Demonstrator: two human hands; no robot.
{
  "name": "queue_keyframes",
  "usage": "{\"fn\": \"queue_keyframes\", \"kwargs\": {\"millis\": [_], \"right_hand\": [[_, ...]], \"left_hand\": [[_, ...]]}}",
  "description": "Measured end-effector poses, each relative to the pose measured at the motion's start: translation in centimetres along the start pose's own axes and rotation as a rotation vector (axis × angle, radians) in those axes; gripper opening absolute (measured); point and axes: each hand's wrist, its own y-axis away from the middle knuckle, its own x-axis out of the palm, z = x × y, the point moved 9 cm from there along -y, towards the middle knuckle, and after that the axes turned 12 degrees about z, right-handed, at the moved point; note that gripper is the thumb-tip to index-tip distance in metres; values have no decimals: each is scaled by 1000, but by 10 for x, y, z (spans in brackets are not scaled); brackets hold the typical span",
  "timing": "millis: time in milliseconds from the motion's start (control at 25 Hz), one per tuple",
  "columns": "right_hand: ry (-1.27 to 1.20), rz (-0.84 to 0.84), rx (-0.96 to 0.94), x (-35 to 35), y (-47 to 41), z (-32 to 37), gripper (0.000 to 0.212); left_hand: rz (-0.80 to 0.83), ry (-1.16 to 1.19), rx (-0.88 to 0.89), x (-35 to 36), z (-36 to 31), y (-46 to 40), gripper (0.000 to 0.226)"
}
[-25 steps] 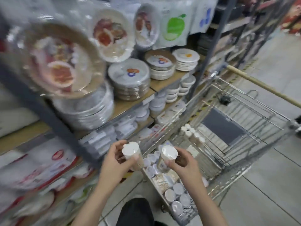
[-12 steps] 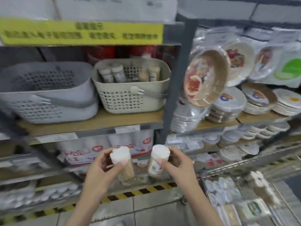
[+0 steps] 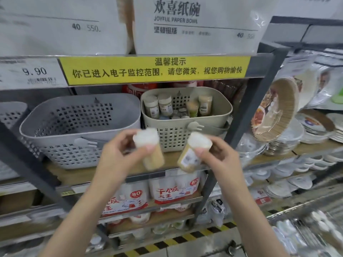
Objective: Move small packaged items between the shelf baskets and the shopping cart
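Gripping one white-capped jar [image 3: 149, 148] in the left hand [image 3: 115, 156] and another [image 3: 193, 152] in the right hand [image 3: 220, 160], the person raises both toward the beige basket [image 3: 185, 134], likely for restocking.

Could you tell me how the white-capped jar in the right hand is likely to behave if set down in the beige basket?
The jar looks tall and narrow, so it may tip unless leaned against the jars already standing in the beige basket. Its round body would probably roll if laid flat. The right hand holds it in fingertips alone, suggesting it is light.
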Motion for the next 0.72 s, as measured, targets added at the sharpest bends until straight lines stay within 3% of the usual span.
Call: {"fn": "queue_keyframes", "kwargs": {"millis": [240,400,560,720], "right_hand": [[70,-67,-101,-25,-73,41,26],[189,-26,-120,-21,-124,46,24],[387,114,-26,-2,-167,23,31],[441,287,37,18,-194,7,38]], "left_hand": [[-138,-47,120,-17,-42,-80,20],[-214,-145,100,-23,-40,-114,18],[-62,-456,44,-14,-24,-142,32],[10,-624,-17,-12,-6,-158,44]]}}
